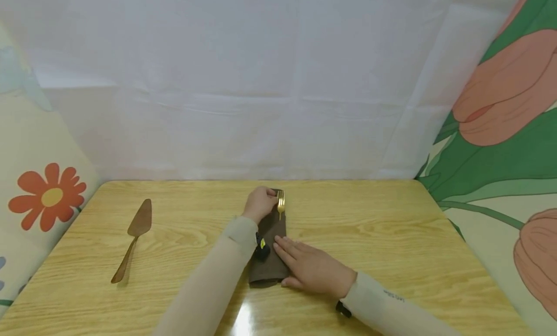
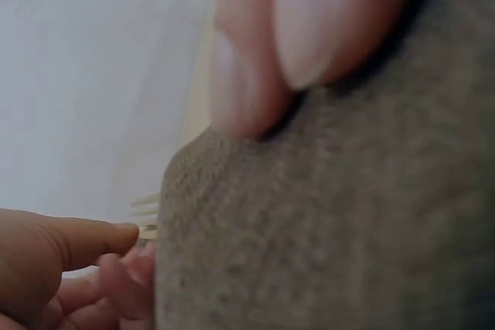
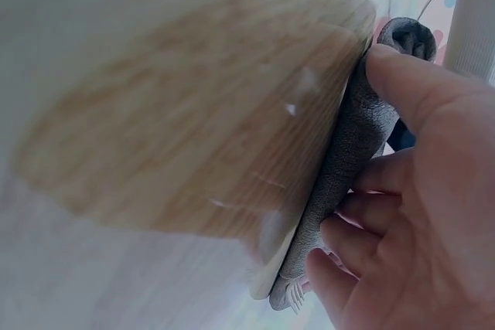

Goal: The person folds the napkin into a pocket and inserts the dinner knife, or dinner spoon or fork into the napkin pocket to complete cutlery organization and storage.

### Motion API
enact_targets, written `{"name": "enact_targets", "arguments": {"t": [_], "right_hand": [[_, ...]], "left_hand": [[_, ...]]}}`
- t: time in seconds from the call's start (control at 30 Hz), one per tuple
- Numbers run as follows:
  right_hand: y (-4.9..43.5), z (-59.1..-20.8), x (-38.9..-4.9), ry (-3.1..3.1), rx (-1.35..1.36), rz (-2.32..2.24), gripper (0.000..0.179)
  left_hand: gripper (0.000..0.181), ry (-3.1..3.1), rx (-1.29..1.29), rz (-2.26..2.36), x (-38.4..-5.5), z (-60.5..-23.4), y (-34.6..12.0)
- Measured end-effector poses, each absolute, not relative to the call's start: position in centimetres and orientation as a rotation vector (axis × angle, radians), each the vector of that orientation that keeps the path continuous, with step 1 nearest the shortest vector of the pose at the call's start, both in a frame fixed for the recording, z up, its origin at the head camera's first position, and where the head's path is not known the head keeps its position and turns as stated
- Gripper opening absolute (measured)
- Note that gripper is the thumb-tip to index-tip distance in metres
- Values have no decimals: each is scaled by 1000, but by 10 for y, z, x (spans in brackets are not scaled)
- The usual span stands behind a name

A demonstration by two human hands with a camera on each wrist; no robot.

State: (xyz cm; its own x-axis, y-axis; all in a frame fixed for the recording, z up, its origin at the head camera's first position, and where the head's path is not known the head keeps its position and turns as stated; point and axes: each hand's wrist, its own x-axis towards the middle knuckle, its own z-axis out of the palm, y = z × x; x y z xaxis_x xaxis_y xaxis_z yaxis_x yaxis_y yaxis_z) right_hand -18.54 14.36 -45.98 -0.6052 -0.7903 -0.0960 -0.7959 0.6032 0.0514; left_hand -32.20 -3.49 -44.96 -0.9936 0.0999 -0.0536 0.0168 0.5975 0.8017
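A dark grey-brown folded cloth napkin [image 1: 269,268] lies lengthwise on the table. The head of a gold fork [image 1: 281,201] shows at its far end, tines pointing away; the fork's lower part is hidden in the cloth. My left hand [image 1: 260,203] is at that far end, its thumb and fingers pinching at the side of the tines. In the left wrist view, its fingertips meet the pale tines [image 2: 145,210] beside the cloth edge. My right hand [image 1: 315,268] rests on the napkin's near right part, fingers extended over it. In the right wrist view, the rolled cloth [image 3: 340,160] lies under its fingers.
On the left side of the wood-grain table [image 1: 370,220] lies a copper-coloured cake server [image 1: 140,220], blade away from me. A white cloth [image 1: 217,84] hangs behind the table. Flower-printed walls [image 1: 491,167] stand at both sides.
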Motion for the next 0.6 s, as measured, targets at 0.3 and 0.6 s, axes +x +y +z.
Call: {"name": "enact_targets", "arguments": {"t": [0.3, 0.6], "right_hand": [[144, -463, -186, 2758, -1364, 155, 74], [143, -462, -185, 2760, -1369, 160, 73]], "left_hand": [[16, 2772, 154, 1309, -325, -454, -35], [32, 2804, 212, 1174, -324, -449, -44]]}}
